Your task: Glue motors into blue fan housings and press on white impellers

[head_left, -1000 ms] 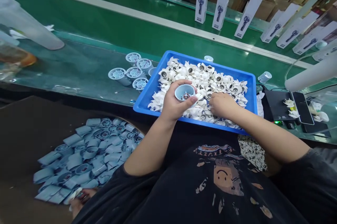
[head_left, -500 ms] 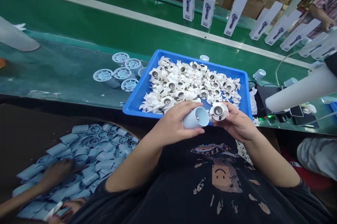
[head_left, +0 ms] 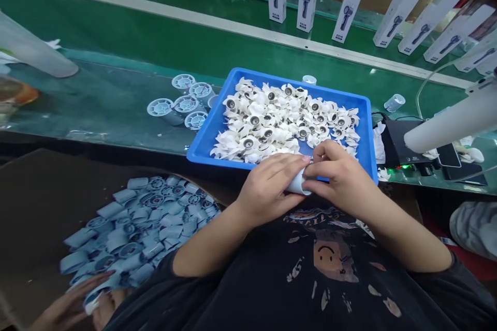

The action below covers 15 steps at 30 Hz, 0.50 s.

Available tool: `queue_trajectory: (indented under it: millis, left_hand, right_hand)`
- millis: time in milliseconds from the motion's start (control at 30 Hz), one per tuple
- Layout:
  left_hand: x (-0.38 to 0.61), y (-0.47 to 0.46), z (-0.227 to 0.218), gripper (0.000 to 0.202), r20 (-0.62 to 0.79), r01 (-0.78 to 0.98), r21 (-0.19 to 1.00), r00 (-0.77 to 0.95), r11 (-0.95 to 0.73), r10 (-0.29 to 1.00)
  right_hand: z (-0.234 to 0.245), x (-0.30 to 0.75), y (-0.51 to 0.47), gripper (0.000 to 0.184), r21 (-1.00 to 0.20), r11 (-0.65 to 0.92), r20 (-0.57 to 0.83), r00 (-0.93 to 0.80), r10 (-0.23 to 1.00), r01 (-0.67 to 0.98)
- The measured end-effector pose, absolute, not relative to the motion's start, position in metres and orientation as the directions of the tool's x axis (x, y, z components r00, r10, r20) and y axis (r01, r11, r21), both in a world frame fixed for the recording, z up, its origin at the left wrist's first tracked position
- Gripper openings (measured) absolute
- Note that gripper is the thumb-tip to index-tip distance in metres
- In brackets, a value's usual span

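A light-blue cylindrical fan housing (head_left: 297,184) lies sideways in my left hand (head_left: 269,186), whose fingers wrap round it. My right hand (head_left: 336,173) is closed at the housing's open end, fingertips bent in at its mouth. Whatever those fingertips hold is hidden, and the white fan impeller seen earlier in this hand no longer shows. Just beyond both hands is a blue tray (head_left: 217,118) heaped with white fan impellers (head_left: 267,118), several with dark round hubs facing up.
Several light-blue housings (head_left: 161,108) stand left of the tray. More fill a bin (head_left: 155,227) at lower left, where another person's hands (head_left: 83,302) hold one. White boxes (head_left: 351,4) line the green belt. A pale tube (head_left: 446,124) and a black device (head_left: 399,142) are at right.
My right hand has brought the impeller to the housing's mouth, where it is now out of sight. My left hand has turned the housing towards the right hand. The other person's hands shifted in the bin.
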State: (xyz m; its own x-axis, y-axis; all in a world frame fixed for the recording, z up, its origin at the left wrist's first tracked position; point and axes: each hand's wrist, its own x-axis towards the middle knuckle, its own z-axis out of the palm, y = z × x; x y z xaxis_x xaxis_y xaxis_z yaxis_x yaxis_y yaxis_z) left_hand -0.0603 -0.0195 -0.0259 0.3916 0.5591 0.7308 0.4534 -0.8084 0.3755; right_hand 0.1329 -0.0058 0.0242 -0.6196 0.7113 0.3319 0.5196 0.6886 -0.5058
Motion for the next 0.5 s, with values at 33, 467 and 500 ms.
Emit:
queue_trajectory:
  millis: [33,467,500]
  left_hand:
    - [-0.060,-0.020,-0.026,0.057,0.733,0.469,0.370,0.382,-0.802,0.563]
    - [-0.066,0.003,-0.017,0.066,0.625,0.433,0.493,0.427,-0.754,0.654]
    - [-0.071,0.009,-0.013,0.065,0.610,0.453,0.481,0.442,-0.750,0.658]
  right_hand:
    - [0.023,0.133,-0.005,0.004,-0.513,0.678,0.324,-0.612,0.721,0.527]
    - [0.017,0.171,-0.015,0.039,-0.326,0.832,0.674,-0.507,0.538,0.450]
    - [0.017,0.181,-0.018,0.029,-0.298,0.830,0.726,-0.452,0.518,0.472]
